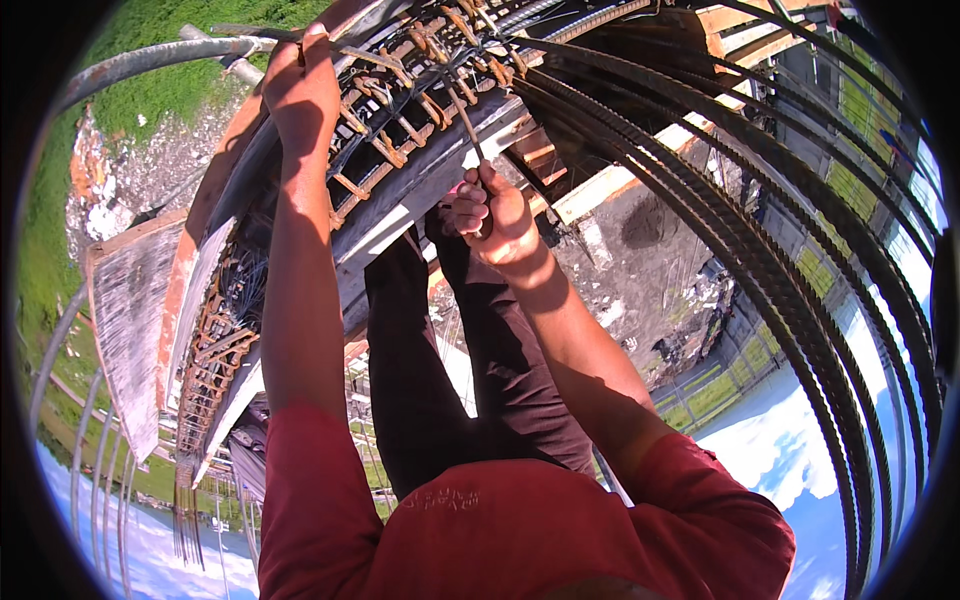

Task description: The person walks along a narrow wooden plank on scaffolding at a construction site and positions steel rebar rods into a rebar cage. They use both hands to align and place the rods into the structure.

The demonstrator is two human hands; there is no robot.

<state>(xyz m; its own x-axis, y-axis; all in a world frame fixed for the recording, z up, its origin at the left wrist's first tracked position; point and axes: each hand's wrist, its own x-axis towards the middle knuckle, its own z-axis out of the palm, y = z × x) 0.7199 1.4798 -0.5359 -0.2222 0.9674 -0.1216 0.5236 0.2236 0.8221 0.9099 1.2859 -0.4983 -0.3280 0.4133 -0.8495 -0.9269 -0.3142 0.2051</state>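
Observation:
My right hand (497, 213) is closed around the lower end of a thin metal rod (466, 115), its handle hidden in my fist. The rod slants up to a rusty rebar cage (405, 130) that lies along a formwork trough. Up and to the left, my left hand (303, 95) is closed on a thin steel bar (365, 54) at the trough's outer edge. My fingers partly hide how the bar is held. Short bent stirrup ends stick up along the cage, between my hands and beyond them.
Long ribbed rebars (760, 255) arch down my right side. A formwork panel (135, 310) stands at the left, near a lower stretch of rebar cage (212, 370). Below my legs lies rough grey ground (650, 270) with rubble. A thick curved pipe (150, 62) crosses the upper left.

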